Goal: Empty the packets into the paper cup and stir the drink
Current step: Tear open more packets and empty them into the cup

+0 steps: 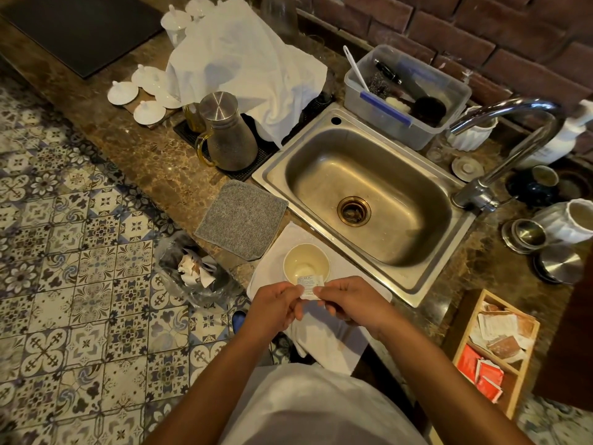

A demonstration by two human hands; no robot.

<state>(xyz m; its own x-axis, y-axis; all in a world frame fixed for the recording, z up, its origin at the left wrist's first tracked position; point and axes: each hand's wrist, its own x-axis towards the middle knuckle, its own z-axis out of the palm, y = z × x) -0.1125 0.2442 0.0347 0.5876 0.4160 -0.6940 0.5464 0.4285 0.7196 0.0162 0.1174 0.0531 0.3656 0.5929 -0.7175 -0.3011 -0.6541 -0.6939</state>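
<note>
Left hand (pixel 278 304) + right hand (pixel 347 300) pinch packet (pixel 308 286) ends | held over cup (pixel 306 262) so contents drop in (unopened, I judge) | next: tear

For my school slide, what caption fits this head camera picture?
Both hands, left and right, pinch a small white packet over the paper cup beside the sink.

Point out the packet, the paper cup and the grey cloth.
packet (pixel 308 286), head view, its printed middle.
paper cup (pixel 324 255), head view, its right inner wall.
grey cloth (pixel 241 220), head view, its centre.
</note>
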